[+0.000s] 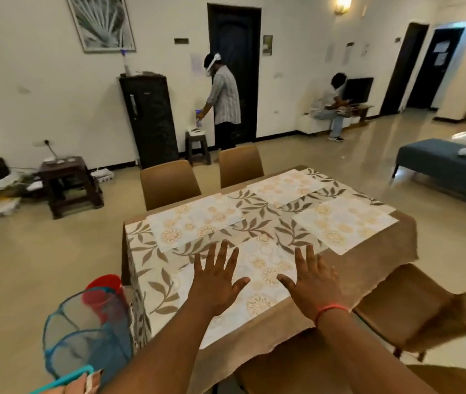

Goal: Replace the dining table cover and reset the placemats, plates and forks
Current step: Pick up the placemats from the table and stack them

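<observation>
Both hands hovered flat over the nearest placemat (260,280), which lay on the leaf-print cover (254,223) at the near edge of the surface. The left hand (216,282) and right hand (315,282) had fingers (214,257) straight and spread, gripping nothing; whether the palms pressed the mat or floated just above it could not be told. The mat's long axis ran from near left to far right, roughly across the line of the forearms, and sat directly under both hands, neither one clearly nearer. A smoothing or squaring push would likely go outward along that axis. Beyond it, a left placemat (194,223), a right placemat (345,223) and a far placemat (285,186) lay apart from one another. No plates or forks showed on the surface. A mesh basket (84,334) stood beside its near left corner.
</observation>
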